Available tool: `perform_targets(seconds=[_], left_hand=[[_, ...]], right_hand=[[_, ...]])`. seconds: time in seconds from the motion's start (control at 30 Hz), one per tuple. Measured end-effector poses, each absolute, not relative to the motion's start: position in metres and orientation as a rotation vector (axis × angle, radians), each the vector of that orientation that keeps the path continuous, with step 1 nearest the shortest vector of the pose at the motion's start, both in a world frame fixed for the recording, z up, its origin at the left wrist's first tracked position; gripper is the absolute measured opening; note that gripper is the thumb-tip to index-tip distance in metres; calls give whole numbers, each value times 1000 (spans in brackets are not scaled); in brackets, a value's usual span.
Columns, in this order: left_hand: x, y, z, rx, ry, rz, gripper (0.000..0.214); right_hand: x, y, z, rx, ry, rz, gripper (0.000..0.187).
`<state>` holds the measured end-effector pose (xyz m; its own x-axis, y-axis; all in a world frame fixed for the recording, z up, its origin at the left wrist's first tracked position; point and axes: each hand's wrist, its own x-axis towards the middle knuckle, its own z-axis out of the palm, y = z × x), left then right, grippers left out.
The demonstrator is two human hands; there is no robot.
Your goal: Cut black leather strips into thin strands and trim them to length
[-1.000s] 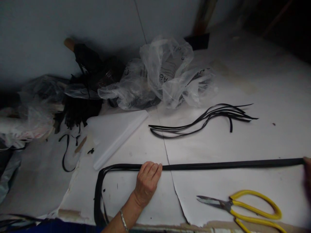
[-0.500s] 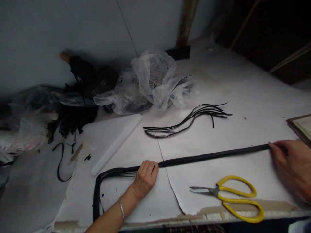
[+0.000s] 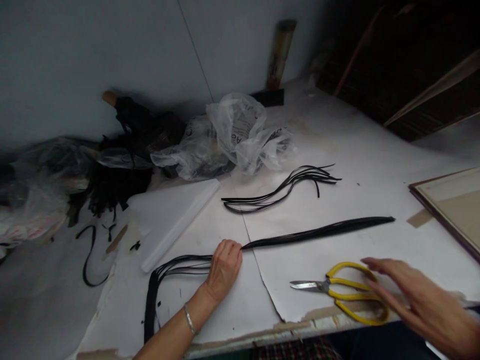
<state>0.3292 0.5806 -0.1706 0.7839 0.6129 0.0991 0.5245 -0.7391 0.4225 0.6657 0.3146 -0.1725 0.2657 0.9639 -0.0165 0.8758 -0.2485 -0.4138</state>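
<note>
While left hand (image 3: 224,265) pins black strips (image 3: 318,231), right hand (image 3: 416,300) hovers — fingers spread — over scissors (image 3: 339,292).

Strip bundle (image 3: 315,232) lies L–R across desk (image 3: 375,165) centre. L hand (image 3: 224,265) on its L part; R hand (image 3: 420,300) over scissors (image 3: 345,292), which lie nearer the front edge. Loose strips (image 3: 285,187) behind bundle; plastic bag (image 3: 232,137) behind those, by wall. Frame (image 3: 450,205) far R.

Dim, soft light, darkest at upper right; edges bend, and the right hand (image 3: 423,300) is motion-blurred.
</note>
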Motion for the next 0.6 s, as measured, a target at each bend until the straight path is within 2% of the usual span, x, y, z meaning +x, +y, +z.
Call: perform_targets(seconds=[0.13, 0.3, 0.4, 0.5, 0.6], left_hand=[[334, 588, -150, 2213, 1023, 122, 18], [335, 602, -144, 1739, 1038, -114, 13], [334, 608, -150, 1452, 995, -211, 18], [333, 610, -153, 1252, 946, -255, 28], [330, 611, -151, 1150, 910, -243, 32]], right_hand=[[606, 313, -172, -2208, -1865, 324, 43], [605, 318, -184, -2307, -1973, 252, 55], [606, 323, -180, -2248, -2041, 499, 67], [592, 324, -166, -2213, -1911, 767, 60], [562, 325, -147, -2135, -1460, 1122, 56]])
